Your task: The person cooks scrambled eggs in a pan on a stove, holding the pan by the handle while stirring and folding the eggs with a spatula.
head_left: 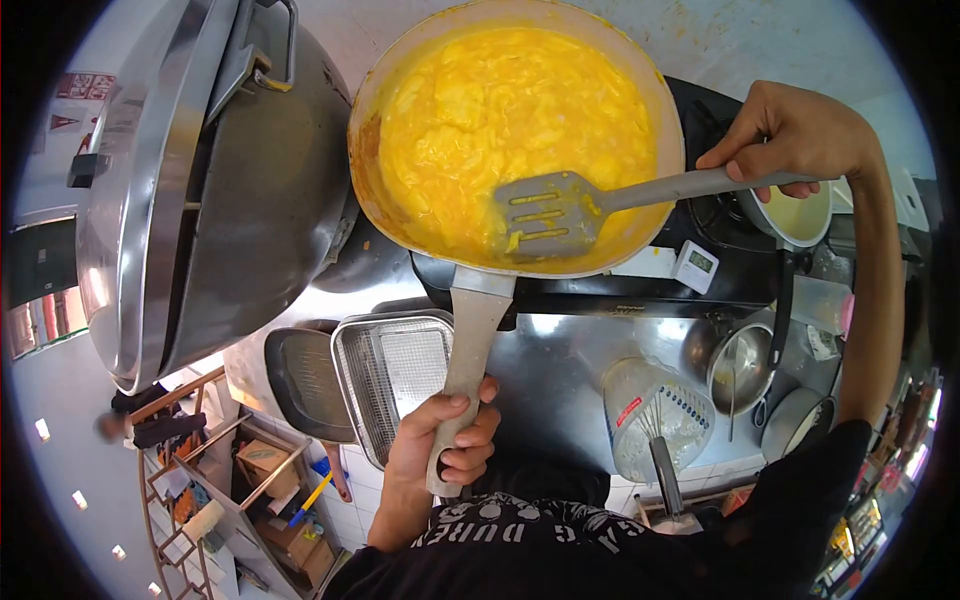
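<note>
Left fingers (474, 438) are gripping a likely heavy, round beige pan (669, 120) beyond them, sensibly by its long handle (470, 345); right fingers (735, 145) are pinching a slotted grey spatula (552, 222).

The slotted spatula (581, 207) looks like matt plastic; the frying pan (366, 172) has a smooth, speckled, matt handle (474, 340), the egg (530, 105) a wet gloss. At ten o'clock the big pot (275, 190) is satiny metal; toward five the desk (548, 410) is shiny steel; the shirt (600, 565) is dull cloth.
</note>
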Motion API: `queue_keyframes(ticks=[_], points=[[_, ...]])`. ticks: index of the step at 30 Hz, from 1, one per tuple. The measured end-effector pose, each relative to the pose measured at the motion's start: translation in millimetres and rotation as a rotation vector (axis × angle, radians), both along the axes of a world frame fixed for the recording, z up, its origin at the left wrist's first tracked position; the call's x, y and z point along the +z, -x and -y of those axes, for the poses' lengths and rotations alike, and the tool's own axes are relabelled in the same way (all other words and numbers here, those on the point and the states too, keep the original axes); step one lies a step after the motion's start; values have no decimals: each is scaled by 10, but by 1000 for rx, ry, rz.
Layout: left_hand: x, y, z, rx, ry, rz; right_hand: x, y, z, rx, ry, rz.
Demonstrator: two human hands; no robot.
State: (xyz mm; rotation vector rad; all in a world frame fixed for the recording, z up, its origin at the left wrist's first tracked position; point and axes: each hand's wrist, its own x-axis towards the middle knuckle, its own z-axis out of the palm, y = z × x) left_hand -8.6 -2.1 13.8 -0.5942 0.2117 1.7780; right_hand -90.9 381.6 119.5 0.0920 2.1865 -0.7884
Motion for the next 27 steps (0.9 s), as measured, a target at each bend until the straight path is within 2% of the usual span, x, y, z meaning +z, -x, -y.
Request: queue_keyframes(ticks=[13, 27], points=[[52, 10, -16, -5, 96, 39, -205, 42, -85, -4, 48, -12], [49, -5, -26, 11, 87, 63, -315, 37, -51, -32, 98, -39]])
